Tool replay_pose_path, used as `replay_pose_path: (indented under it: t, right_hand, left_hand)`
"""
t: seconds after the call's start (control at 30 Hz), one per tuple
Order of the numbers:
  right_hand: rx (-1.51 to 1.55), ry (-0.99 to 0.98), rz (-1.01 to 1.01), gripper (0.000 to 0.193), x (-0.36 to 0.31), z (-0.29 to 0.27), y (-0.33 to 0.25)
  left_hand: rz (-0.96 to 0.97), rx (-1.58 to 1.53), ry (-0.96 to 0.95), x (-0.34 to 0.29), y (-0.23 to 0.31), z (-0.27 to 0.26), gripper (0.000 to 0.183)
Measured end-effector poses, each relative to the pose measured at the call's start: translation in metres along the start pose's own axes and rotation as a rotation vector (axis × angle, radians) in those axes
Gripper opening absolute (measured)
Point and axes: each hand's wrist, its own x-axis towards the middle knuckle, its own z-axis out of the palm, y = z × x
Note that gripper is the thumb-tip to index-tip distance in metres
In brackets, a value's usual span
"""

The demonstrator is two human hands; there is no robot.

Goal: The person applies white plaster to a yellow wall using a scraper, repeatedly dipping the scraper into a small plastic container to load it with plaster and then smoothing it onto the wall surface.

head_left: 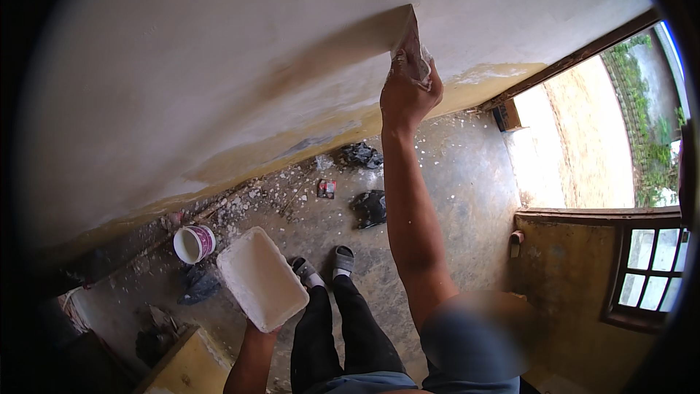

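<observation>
My right hand (410,98) reaches up and forward, closed around a putty knife (413,36) smeared with white plaster. Its blade, seen nearly edge-on, meets the wall (219,51), which has a whitish coat above a yellowish lower band. A darker streak stretches leftward from the blade. Low on the left, my left hand (262,330) supports a rectangular tray (297,293) crusted with dried plaster. Pale plaster covers the inside of the tray. Most of the left fingers are hidden beneath it.
A white bucket (194,244) lies near the wall's foot, beside scattered debris (240,208). Black plastic bags (370,208) and a small red packet (327,189) rest on the floor. To the right are an open doorway (576,138), a cardboard box (508,114) and a barred window (645,277).
</observation>
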Motion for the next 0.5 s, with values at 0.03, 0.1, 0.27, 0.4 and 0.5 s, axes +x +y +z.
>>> replay_pose_path:
  t: [0.03,0.1,0.27,0.4,0.5]
  right_hand:
    - [-0.006,-0.049,-0.031,0.027,-0.006,0.002,-0.002]
    - [0.028,-0.019,-0.064,0.024,-0.018,0.007,-0.001]
    - [-0.089,-0.047,-0.159,0.019,-0.041,0.015,-0.003]
    - [-0.105,-0.042,-0.245,0.018,-0.06,0.024,0.001]
    - [-0.164,-0.096,-0.293,0.022,-0.079,0.026,0.002]
  left_hand:
    - [0.002,-0.003,0.0,-0.001,0.001,-0.002,0.055]
    - [0.042,0.059,-0.068,-0.004,0.003,-0.006,0.055]
    - [0.075,0.015,-0.111,-0.012,0.01,-0.028,0.058]
    - [0.079,-0.029,-0.088,-0.019,0.017,-0.05,0.06]
    - [0.086,-0.028,-0.086,-0.022,0.018,-0.055,0.058]
